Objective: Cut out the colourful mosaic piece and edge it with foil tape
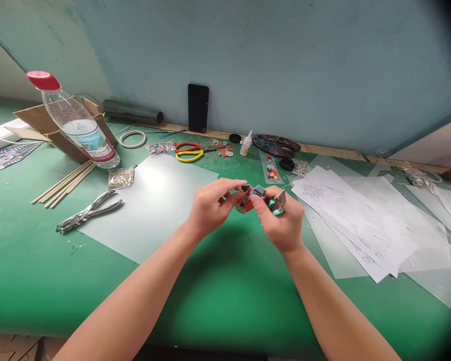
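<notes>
Above the green table (225, 306), both hands meet at a small colourful ornament (244, 199) with red, gold and dark parts. My left hand (213, 204) pinches its left side between thumb and fingers. My right hand (283, 220) is closed, its thumb pressed on the ornament's right side. Within the right fingers there is also a tool with teal handles (277, 210) and a metal part; its full shape is hidden by the hand.
A bottle (86, 133), wooden sticks (65, 185), hole-punch pliers (90, 213) and a translucent sheet (135, 215) lie left. Scissors (190, 152), a glue bottle (245, 144) and an upright phone (198, 108) are behind the hands. Drawn papers (353, 215) spread right.
</notes>
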Available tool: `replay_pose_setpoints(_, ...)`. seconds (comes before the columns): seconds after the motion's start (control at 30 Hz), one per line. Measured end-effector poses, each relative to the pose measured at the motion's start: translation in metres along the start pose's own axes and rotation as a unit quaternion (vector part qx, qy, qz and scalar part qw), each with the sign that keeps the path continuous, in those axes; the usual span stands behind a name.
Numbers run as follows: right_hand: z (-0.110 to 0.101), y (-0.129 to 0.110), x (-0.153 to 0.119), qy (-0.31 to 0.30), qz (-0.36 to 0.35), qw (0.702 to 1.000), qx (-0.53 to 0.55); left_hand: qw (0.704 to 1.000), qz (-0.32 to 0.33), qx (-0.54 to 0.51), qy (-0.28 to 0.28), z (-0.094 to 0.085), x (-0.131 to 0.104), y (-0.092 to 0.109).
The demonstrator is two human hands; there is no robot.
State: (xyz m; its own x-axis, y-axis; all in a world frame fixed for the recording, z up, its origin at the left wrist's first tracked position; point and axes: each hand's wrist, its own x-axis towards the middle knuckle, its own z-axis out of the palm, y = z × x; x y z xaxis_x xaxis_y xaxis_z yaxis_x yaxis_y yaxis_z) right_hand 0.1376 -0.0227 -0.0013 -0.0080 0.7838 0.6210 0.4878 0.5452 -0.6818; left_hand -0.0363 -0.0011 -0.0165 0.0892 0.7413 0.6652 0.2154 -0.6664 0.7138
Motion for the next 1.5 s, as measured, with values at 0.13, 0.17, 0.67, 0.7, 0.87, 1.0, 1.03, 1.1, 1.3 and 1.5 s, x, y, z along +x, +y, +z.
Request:
replay_pose_setpoints(0.13,0.002,-0.003,-0.001,0.024,-0.043,0.999,-0.016,0.993,0.076,0.088,0.031,0.001,-0.003,-0.003)
replay_pose_setpoints(0.17,0.002,-0.004,-0.002,0.031,-0.052,0.998,-0.017,0.989,0.096,0.11,0.038,0.001,-0.004,-0.004)
replay_pose_setpoints(0.67,0.006,-0.005,-0.009,0.041,-0.076,0.996,0.004,0.99,0.086,0.027,0.109,0.009,-0.003,0.008)
replay_pose_setpoints(0.7,0.006,-0.005,-0.009,0.037,-0.069,0.997,0.013,0.991,0.077,0.022,0.108,0.01,-0.003,0.008)
replay_pose_setpoints(0.87,0.008,-0.003,-0.013,0.023,-0.004,0.998,0.061,0.992,0.07,0.03,0.102,0.01,-0.005,0.013)
replay_pose_setpoints(1.0,0.009,-0.004,-0.015,0.011,0.037,0.996,0.079,0.994,0.003,-0.05,0.099,0.012,-0.006,0.016)
replay_pose_setpoints(1.03,0.009,-0.005,-0.015,0.006,0.035,0.996,0.079,0.992,-0.03,-0.077,0.1,0.012,-0.006,0.017)
replay_pose_setpoints(1.1,0.01,-0.005,-0.015,0.001,0.025,0.997,0.078,0.983,-0.093,-0.127,0.096,0.012,-0.006,0.018)
replay_pose_setpoints(1.3,0.012,-0.007,-0.014,-0.002,0.04,0.995,0.094,0.917,-0.249,-0.304,0.065,0.009,-0.002,0.022)
replay_pose_setpoints(1.5,0.013,-0.011,-0.014,-0.027,0.143,0.972,0.182,0.857,-0.329,-0.396,0.034,0.008,0.001,0.016)
